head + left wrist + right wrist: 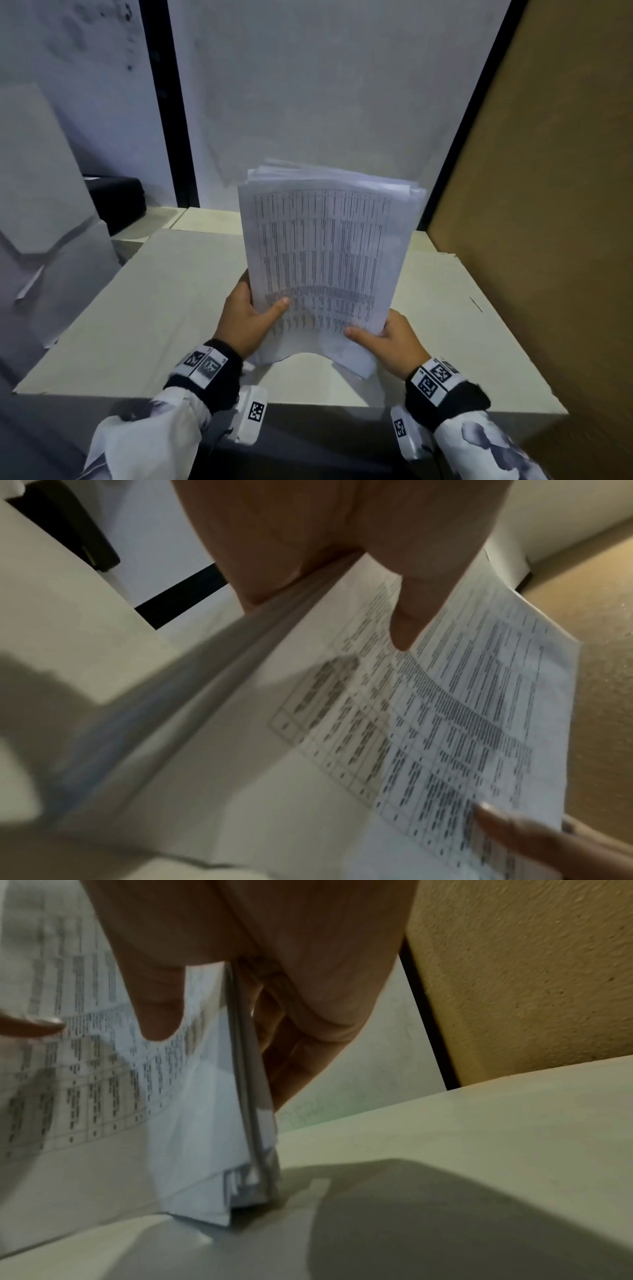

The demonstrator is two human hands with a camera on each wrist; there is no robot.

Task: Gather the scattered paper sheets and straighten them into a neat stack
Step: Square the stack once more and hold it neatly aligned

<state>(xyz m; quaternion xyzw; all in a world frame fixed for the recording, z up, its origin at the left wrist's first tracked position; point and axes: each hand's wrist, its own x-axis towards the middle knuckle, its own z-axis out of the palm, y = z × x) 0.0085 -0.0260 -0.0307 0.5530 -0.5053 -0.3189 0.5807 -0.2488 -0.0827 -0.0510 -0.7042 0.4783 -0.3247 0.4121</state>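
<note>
The stack of paper sheets (325,260) is standing on end on the pale table (154,318), its long axis running upward and leaning away from the person, printed tables facing them. The bottom edge is bowing, with only the lower corners touching the table, and the top edges are fanning unevenly. The left hand (248,317) is grasping the lower left edge, thumb on the front; the right hand (394,337) is grasping the lower right edge likewise. A brown board (548,205) is standing to the right, grey-white panels behind, a black case (118,202) at far left.
</note>
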